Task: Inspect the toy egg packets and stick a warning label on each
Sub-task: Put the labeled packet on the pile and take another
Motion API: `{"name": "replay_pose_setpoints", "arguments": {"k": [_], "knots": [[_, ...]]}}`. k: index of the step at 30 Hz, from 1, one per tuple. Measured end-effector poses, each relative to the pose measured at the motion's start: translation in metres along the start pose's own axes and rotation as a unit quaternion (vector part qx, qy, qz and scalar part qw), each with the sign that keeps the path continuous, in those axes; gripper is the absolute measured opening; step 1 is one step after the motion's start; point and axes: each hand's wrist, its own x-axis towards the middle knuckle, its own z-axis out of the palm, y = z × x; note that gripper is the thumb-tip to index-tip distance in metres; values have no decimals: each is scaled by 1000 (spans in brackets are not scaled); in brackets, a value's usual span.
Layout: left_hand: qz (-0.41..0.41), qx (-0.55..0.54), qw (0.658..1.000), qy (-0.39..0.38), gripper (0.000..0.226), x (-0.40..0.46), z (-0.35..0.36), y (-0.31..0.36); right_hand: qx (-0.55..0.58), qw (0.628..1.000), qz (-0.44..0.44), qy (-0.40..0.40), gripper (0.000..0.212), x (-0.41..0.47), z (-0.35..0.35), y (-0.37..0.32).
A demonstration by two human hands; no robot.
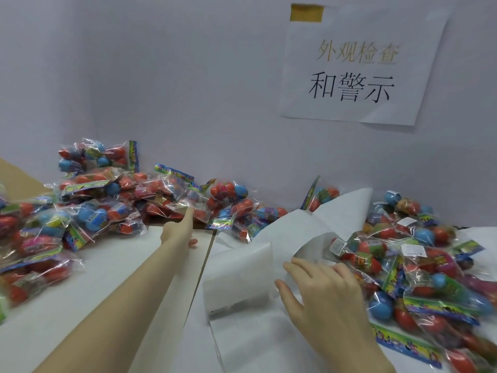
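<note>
Against left pile (107, 205), left hand (178, 230) at flat-lying packet (183, 203).

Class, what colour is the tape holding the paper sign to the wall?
The tape is yellowish gold, seen in the head view.

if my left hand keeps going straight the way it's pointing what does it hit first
Your left hand points up and away into the left pile of toy egg packets. Its fingertips already seem to touch a clear packet at the pile's front edge, so that packet comes first, though depth is hard to judge.
</note>
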Motion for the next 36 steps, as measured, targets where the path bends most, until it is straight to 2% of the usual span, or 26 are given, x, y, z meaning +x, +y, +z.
{"name": "replay_pose_setpoints", "arguments": {"k": [2,4,8,10,12,14,17,19,20,22,24,26,28,30,31,36], "knots": [[-6,-10,1000,-9,74,3,4,3,3,1000,8,-5,27,0,-2,0],[-6,-1,1000,-14,73,5,6,9,4,1000,11,-7,27,0,-2,0],[-8,-37,999,14,43,5,7,16,7,1000,28,-8,26,1,-4,0],[1,-61,995,74,35,-11,5,14,8,999,49,-6,24,1,-6,-1],[60,-103,980,162,25,-40,1,13,9,997,75,18,21,0,-7,-1],[150,-170,956,189,19,-77,-7,15,20,993,99,58,19,0,-10,-3],[254,-242,931,104,20,-126,-24,16,72,984,134,89,23,2,-15,-9],[305,-278,911,-9,18,-153,-33,14,203,958,188,72,33,5,-23,-16],[323,-277,901,-82,16,-163,-36,11,309,922,230,40,36,6,-26,-20],[347,-230,888,-196,13,-176,-36,0,517,802,296,-26,44,8,-31,-25],[351,-194,881,-250,17,-182,-35,-16,627,696,344,-65,57,8,-30,-24],[331,-181,885,-275,20,-184,-36,-27,681,625,373,-85,56,8,-28,-22],[300,-151,890,-309,31,-181,-39,-32,696,608,370,-89,48,8,-28,-19],[260,-110,897,-341,47,-179,-42,-33,688,629,346,-106,40,8,-30,-18],[247,-95,900,-347,47,-178,-43,-33,684,642,325,-121,34,9,-30,-18],[210,-91,907,-353,12,-181,-45,-32,667,672,289,-143,32,9,-29,-18]]}}
